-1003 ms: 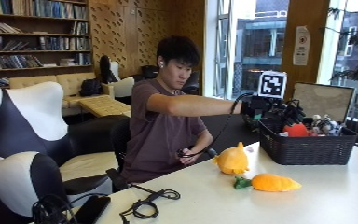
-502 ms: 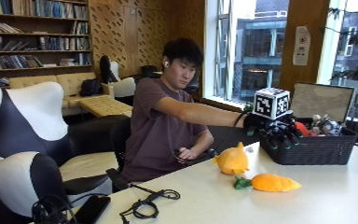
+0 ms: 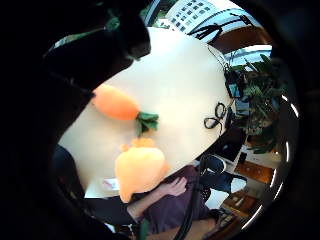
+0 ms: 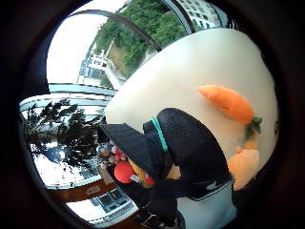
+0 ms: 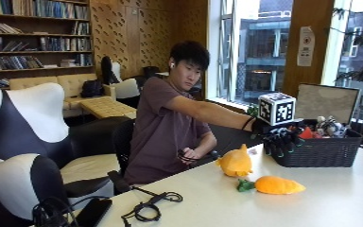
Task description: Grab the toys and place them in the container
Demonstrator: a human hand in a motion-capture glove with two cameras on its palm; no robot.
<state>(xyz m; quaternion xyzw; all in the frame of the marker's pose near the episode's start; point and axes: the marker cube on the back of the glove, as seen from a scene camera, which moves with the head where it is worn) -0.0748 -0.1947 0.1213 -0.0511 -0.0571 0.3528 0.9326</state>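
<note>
My gloved right hand [image 5: 281, 142] hangs at the left end of the black basket [image 5: 323, 153], fingers pointing down and loosely curled, holding nothing. The basket stands at the table's far side with several toys [image 5: 323, 125] in it; a red toy [image 4: 125, 171] shows among them. On the white table in front of it lie a yellow-orange plush [image 5: 235, 163] and an orange plush carrot [image 5: 279, 185] with green leaves. Both also show below the palm, the carrot [image 3: 115, 102] next to the yellow plush [image 3: 140, 170]. The bare left hand [image 5: 187, 155] rests by the person's lap.
A black cable coil [image 5: 150, 205] lies near the table's front left edge, with a dark phone [image 5: 93, 211] beside it. A board [image 5: 326, 101] stands behind the basket. White-and-black chairs [image 5: 24, 142] sit to the left.
The gloved hand has dropped from above the basket's left rim to beside its left end. The two plush toys on the table have not moved.
</note>
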